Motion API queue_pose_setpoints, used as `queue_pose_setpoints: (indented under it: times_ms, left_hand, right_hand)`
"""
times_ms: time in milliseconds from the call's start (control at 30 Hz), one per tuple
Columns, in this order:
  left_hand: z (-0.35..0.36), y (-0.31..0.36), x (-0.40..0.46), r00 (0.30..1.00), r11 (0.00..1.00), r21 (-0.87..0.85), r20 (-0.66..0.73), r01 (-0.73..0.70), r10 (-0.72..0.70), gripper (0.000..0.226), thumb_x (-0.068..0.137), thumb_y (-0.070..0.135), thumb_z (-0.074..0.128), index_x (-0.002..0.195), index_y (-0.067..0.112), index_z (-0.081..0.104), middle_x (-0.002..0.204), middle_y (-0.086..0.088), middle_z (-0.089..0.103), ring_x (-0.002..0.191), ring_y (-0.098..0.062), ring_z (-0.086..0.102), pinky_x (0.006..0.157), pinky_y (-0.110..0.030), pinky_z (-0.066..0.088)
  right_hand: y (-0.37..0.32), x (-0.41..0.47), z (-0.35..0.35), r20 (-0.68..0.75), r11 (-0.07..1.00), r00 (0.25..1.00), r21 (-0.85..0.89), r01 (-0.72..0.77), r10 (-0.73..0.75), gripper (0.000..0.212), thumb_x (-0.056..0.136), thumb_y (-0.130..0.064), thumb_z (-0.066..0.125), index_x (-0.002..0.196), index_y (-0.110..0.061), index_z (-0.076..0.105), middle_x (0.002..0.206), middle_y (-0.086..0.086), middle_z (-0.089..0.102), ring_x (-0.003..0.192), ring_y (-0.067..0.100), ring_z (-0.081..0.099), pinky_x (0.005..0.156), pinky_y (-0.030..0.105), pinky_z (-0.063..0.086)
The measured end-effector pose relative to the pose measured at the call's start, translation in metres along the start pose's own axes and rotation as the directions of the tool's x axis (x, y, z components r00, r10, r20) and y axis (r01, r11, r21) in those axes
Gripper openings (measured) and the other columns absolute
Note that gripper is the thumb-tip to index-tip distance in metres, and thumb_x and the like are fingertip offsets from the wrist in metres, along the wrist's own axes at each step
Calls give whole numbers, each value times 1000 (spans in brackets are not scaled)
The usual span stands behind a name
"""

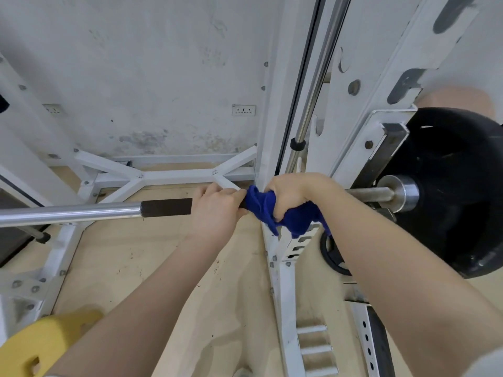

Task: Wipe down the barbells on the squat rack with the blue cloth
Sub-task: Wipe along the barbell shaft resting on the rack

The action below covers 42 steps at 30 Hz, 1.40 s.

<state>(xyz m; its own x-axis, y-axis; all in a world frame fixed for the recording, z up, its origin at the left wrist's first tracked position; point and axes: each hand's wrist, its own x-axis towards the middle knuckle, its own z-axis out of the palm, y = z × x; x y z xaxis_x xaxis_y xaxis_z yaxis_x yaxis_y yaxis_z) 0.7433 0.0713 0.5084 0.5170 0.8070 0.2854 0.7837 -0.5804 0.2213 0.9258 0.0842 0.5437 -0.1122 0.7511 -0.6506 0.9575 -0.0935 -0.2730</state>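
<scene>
The right hand (291,195) is clamped around the blue cloth (275,213), fingers curled over it so the cloth is bunched around the barbell (81,212) close to the white squat-rack upright (275,148), with loose folds hanging below the fist. Just beside it, the left hand (217,206) wraps bare round the dark knurled sleeve of the same bar, knuckles nearly touching the cloth, apparently steadying the bar. The bar runs from the chrome stretch on the left, through both hands, past the upright to a collar (402,193) and a black weight plate (457,191) on the right. A chrome guide rod (313,88) rises beside the upright, and a yellow plate (40,346) sits low on the left. The wipe looks to be at the right-hand end of the grip section, with the long chrome stretch probably still to do. The main risk is the hanging cloth snagging on the slotted bracket (299,246) below or catching between bar and hook, which would drag it out of the fist. A hard push toward the plate could also pinch the knuckles against the upright, or roll the loaded bar on its rest if the left hand slackens.
</scene>
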Motion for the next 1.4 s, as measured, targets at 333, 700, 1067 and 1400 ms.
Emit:
queue_pose_setpoints:
  times_ms: [333,700,1067,1400]
  left_hand:
    - [5,-4,-3,991,993,54,-81,-103,107,30,57,22,86,80,15,69,66,3,70,62,-28,57,61,-33,41]
    - [5,-2,-1,996,998,17,-69,-56,57,18,74,26,73,88,15,68,76,1,71,75,-30,58,72,-36,39]
    - [-5,-8,3,997,998,-54,72,-16,20,21,86,39,53,91,21,63,90,2,70,92,-27,54,81,-34,34]
    - [-21,-27,3,972,999,-15,232,-34,36,70,86,46,55,143,22,24,144,2,36,130,-22,32,106,-35,26]
  right_hand:
    - [0,-4,70,-754,856,630,-439,-274,-185,22,77,-20,64,93,-16,50,71,0,55,64,21,53,62,31,33]
    - [-2,-7,28,-429,929,894,-369,-43,-129,20,76,-30,62,87,-18,51,65,-5,52,63,15,55,60,31,49]
    - [13,-32,18,-414,963,910,242,114,-4,26,93,-42,49,109,-24,57,97,-2,66,84,18,60,73,32,49]
    - [-21,-17,72,-874,947,387,208,-244,292,9,90,-25,52,97,-20,55,89,-1,63,90,22,56,83,34,30]
